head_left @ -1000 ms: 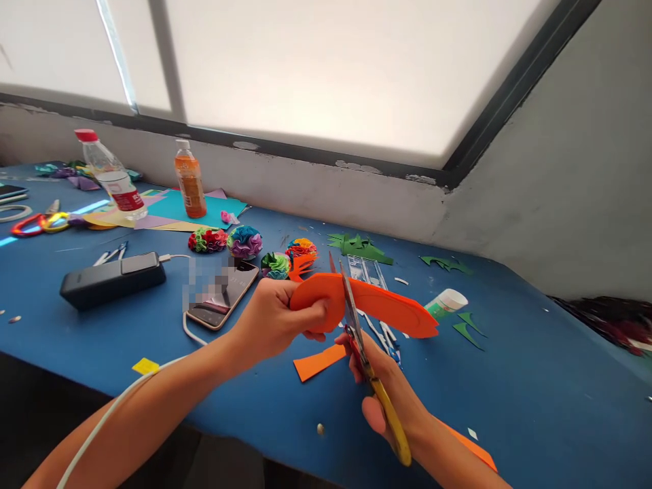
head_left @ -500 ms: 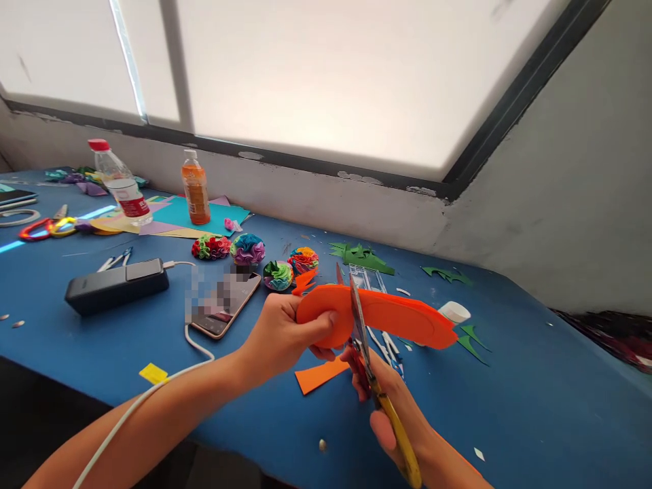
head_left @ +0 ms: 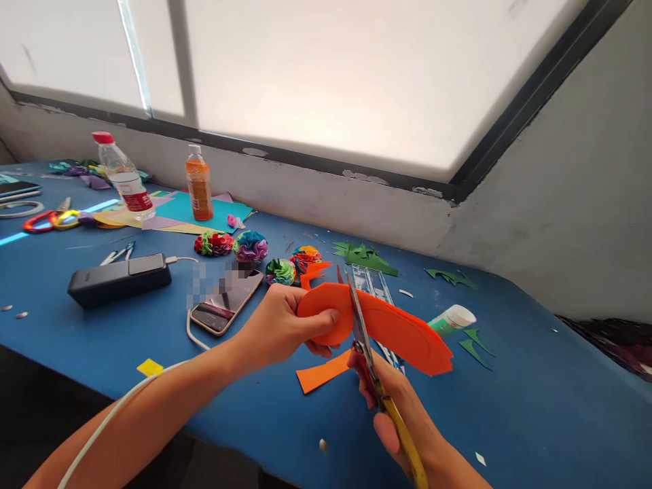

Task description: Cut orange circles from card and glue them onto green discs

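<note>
My left hand [head_left: 295, 322] is closed on a piece of orange paper [head_left: 397, 326], thumb on top, which looks like several layers with a faint curved line drawn near its right end. In my right hand [head_left: 394, 401] is a pair of scissors [head_left: 381, 388] with yellow and red handles. The parted blades straddle the paper just right of my left thumb, one in front and one tip showing behind. An orange paper strip [head_left: 323, 372] lies on the table below the hands. Jagged orange scraps [head_left: 314, 273] show above my left hand.
Left of my hands lie a phone [head_left: 228, 302] and a black power bank [head_left: 119, 278] with a white cable. Pleated paper flowers [head_left: 250, 246], two bottles [head_left: 198, 183] and coloured sheets stand behind. On the right are a glue stick [head_left: 453, 319] and green paper scraps [head_left: 476, 348].
The right end of the orange paper has dropped, uncovering more of the glue stick. The scissors remain around the paper at nearly the same spot. The view has shifted slightly.
</note>
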A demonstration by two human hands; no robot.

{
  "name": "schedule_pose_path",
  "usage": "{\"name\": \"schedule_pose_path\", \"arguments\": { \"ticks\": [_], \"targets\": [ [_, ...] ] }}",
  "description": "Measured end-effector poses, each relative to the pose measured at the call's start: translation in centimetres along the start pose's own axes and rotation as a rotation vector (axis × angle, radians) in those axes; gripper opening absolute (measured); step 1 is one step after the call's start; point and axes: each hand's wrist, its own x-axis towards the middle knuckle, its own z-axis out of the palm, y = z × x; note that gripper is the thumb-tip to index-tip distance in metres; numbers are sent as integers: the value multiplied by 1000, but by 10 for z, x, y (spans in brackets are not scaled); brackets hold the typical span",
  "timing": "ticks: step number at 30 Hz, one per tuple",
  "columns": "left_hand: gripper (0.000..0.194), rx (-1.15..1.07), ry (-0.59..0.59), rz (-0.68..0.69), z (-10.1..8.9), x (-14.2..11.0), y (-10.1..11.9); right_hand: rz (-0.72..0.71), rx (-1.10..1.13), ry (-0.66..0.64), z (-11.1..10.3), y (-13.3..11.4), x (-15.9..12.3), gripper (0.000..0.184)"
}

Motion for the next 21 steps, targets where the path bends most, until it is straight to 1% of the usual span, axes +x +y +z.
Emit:
{"name": "schedule_pose_path", "arguments": {
  "ticks": [5,8,11,15,18,21],
  "targets": [
    [14,25,-46,-19,-4,2,2,10,158,-26,-1,3,-3,43],
    [15,49,-36,-41,-5,3,4,31,234,-31,1,6,-4,49],
    [17,81,-43,-55,-7,4,7,104,290,-21,3,9,-2,51],
    [16,118,-101,-54,-14,6,11,218,415,-3,7,10,0,50],
    [14,142,-122,-56,-19,6,14,257,470,19,9,8,0,51],
    [14,188,-143,-51,-23,7,16,269,457,-10,8,6,-1,51]
  ]
}}
